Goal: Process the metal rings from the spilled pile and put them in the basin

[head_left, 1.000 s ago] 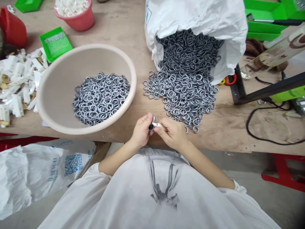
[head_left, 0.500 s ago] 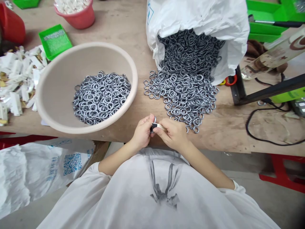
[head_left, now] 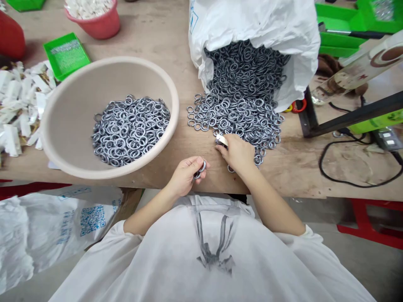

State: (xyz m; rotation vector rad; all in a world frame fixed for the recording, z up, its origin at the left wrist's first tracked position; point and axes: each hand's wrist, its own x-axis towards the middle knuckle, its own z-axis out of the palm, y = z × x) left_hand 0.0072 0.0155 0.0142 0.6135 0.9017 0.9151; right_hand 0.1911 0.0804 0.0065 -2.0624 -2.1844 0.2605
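Observation:
My left hand is closed near the table's front edge, with grey rings pinched between thumb and fingers. Further right and forward, my right hand reaches to the near edge of the loose ring pile. Its fingers are wrapped round a small tool with a white end; the rest of that tool is hidden by the hand. The pile spills from the mouth of a white sack. To the left, a large beige basin contains many similar rings.
White plastic pieces lie heaped at far left, by a green tray and a pink tub. On the right are a black metal frame, a clear bottle and a black cable. The wooden table ends near my body.
My hands have parted. The right one has moved forward and right to the ring pile with the tool, while the left stays near the edge, holding rings. The view has shifted slightly.

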